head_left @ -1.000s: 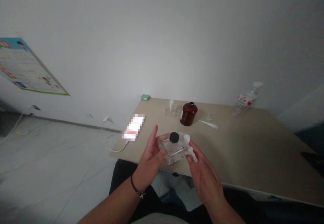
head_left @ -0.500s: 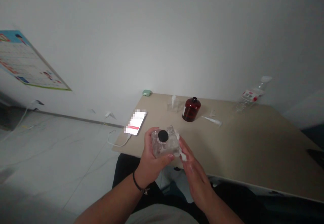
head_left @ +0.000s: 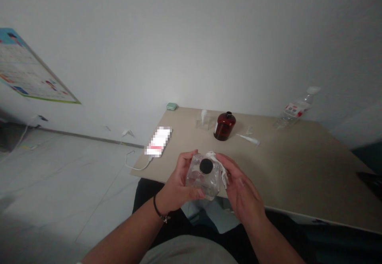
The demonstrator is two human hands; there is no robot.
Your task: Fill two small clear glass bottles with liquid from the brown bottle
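Note:
My left hand [head_left: 178, 184] grips a square clear glass bottle [head_left: 200, 178] with a black cap [head_left: 206, 166], holding it over the near edge of the beige table [head_left: 292, 176]. Its fingers wrap round the bottle's left side. My right hand [head_left: 243, 192] presses a crumpled white tissue [head_left: 219, 167] against the bottle's right side and top. A black band sits on my left wrist.
On the table stand a brown glass bottle [head_left: 224, 126], a small clear cup [head_left: 203, 120], a white tube [head_left: 247, 138], a phone on a white cable [head_left: 158, 141], a green case [head_left: 171, 106] and a plastic water bottle [head_left: 294, 109]. A poster [head_left: 26, 77] leans on the wall at left.
The bottle has shifted right and turned in my left hand. My right hand has come up from below, with the tissue now over the bottle's right side and top.

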